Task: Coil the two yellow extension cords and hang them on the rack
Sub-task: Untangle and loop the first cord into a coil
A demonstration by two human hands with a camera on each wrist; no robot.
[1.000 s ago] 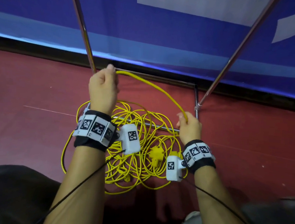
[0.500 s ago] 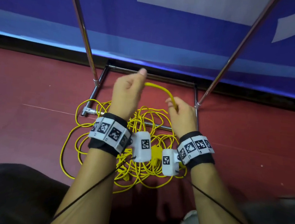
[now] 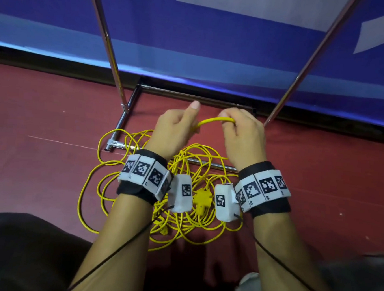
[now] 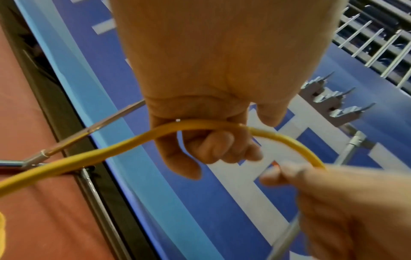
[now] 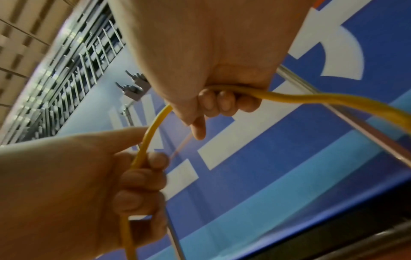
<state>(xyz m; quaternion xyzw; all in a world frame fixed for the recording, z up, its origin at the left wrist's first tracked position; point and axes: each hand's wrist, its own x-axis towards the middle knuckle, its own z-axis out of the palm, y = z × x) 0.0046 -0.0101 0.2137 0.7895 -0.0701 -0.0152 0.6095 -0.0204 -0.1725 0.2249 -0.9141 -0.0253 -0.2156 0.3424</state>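
Note:
A tangle of yellow extension cord (image 3: 181,204) lies on the red floor over the rack's base, with a yellow socket block (image 3: 201,197) in its middle. My left hand (image 3: 176,130) and right hand (image 3: 242,131) are raised close together above the pile, each gripping the same short arc of yellow cord (image 3: 216,120). In the left wrist view the fingers (image 4: 213,147) curl round the cord (image 4: 200,125). Under the right palm, the fingers (image 5: 224,102) close on the cord (image 5: 311,99). The two separate cords cannot be told apart in the heap.
The metal rack has two slanted uprights (image 3: 107,40) (image 3: 307,62) and a base frame (image 3: 123,126) on the floor by a blue banner wall (image 3: 217,44). Hooks (image 4: 333,103) show high on the rack. My dark-clothed knees (image 3: 17,253) are at the bottom.
My hands have come together: the left moved right, the right moved up and toward it. The cord span between them has shrunk from a long arc to a short one.

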